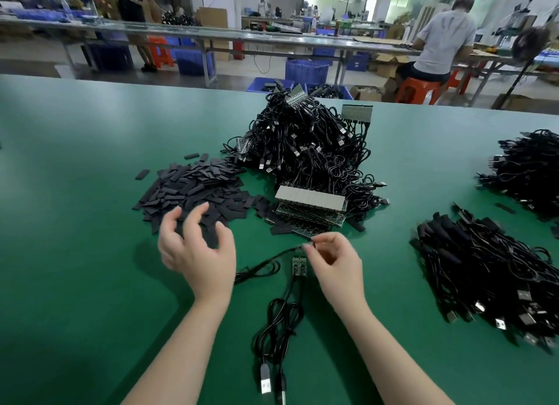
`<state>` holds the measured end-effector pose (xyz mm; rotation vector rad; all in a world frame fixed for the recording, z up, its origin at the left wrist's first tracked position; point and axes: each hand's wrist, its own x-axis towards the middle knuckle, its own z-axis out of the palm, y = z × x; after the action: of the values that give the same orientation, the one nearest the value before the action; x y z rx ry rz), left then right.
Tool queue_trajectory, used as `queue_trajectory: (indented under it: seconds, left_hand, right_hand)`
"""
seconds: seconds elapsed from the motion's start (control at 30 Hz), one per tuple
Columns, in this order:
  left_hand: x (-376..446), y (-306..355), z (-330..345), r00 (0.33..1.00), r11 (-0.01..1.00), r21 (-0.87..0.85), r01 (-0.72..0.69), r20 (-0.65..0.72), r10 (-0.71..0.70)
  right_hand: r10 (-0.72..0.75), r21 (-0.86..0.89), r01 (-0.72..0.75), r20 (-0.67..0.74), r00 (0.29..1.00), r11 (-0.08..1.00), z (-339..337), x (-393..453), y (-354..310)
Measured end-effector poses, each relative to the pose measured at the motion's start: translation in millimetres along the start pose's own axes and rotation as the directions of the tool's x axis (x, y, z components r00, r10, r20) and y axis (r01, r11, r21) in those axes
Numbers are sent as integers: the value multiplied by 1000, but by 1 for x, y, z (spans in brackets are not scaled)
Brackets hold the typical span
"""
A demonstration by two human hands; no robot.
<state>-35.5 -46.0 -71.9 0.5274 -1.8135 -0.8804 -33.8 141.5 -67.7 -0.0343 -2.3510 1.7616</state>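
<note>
Thumb and forefinger of the right hand [335, 262] are pinching the tip of one thin black cable [284, 252], which is trailing leftward over the tabletop [90, 193] and passing under the left wrist. Its other three fingers are curling loosely. The left hand [196, 247] is spreading half-curled fingers, gripping nothing, over the near side of one pile of flat black sleeves [193, 186]; whether it is touching them cannot be told. One small circuit board [299, 265] is lying just below the pinched tip, between the two hands. Its lead is running down to a coiled bundle whose two USB plugs [265, 385] are resting by the tabletop's near edge. One stack of board panels [311, 197] is leaning against the central cable heap [302, 144]. Two more are lying toward the right edge: a nearer heap [484, 268] and a farther heap [532, 168].
</note>
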Motion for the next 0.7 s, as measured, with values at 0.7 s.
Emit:
queue_trajectory:
  seconds: [0.7]
  left_hand:
    - [114, -30, 63, 354, 275, 276, -921, 886, 298]
  right_hand:
    - [-96, -230, 120, 113, 989, 966, 4, 1, 20]
